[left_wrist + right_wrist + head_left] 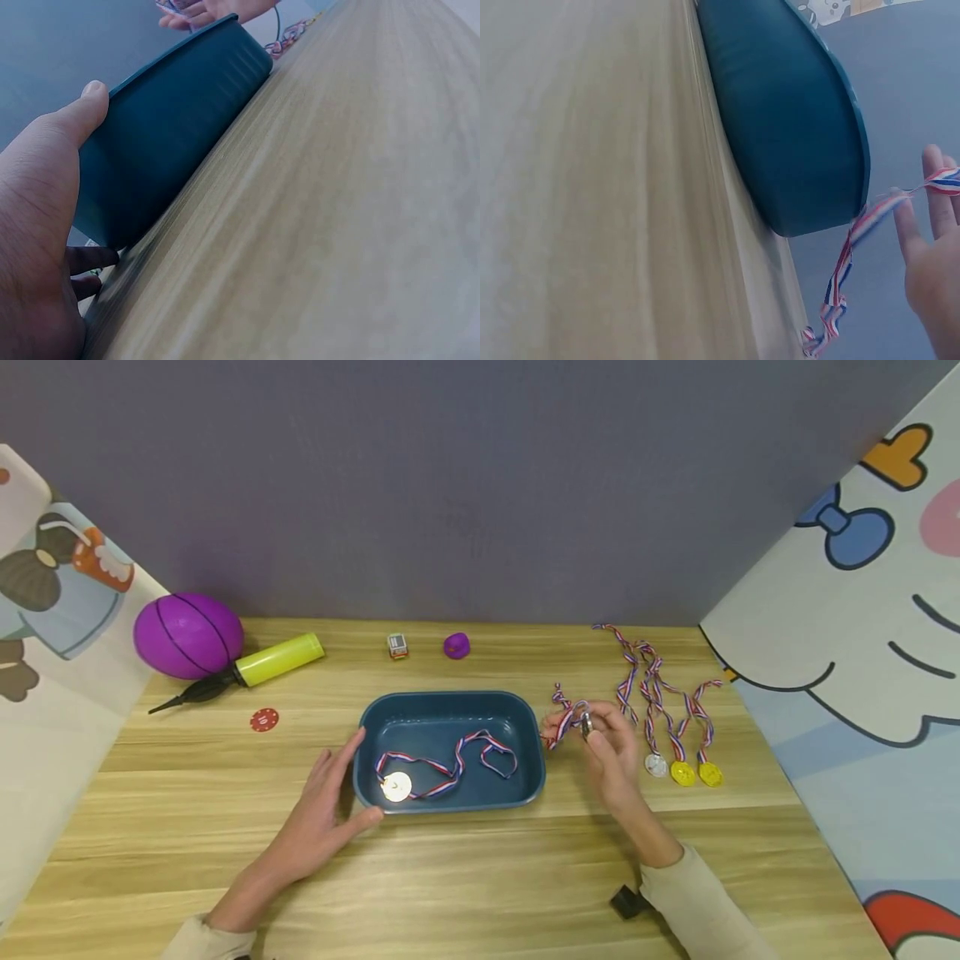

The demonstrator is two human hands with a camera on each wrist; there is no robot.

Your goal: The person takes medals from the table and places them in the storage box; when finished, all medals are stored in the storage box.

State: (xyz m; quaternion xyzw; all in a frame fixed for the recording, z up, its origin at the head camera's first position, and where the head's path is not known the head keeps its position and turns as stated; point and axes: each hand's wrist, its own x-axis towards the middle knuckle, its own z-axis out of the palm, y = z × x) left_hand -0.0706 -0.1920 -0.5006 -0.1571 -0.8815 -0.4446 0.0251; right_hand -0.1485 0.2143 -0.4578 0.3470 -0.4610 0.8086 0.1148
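Observation:
A dark teal rectangular basin [450,807] sits on the wooden table, holding a gold medal [396,787] on a striped red, white and blue ribbon. My left hand [318,827] spreads its thumb and straight fingers against the basin's left end; the left wrist view shows the thumb [91,105] at the basin's wall. Just off the basin's right end, my right hand [611,756] pinches a silvery medal [586,725] seen edge-on. Its ribbon [874,215] loops over the fingers and trails down. To its right lie a silver medal [656,765] and two gold medals [709,774] with twisted ribbons.
At the back left a purple ball [189,635] stands beside a yellow and black hand pump [279,660]. A red chip [264,719], a small box [397,646] and a purple ring-like object [457,645] lie behind the basin. A grey wall [450,510] borders the table's back.

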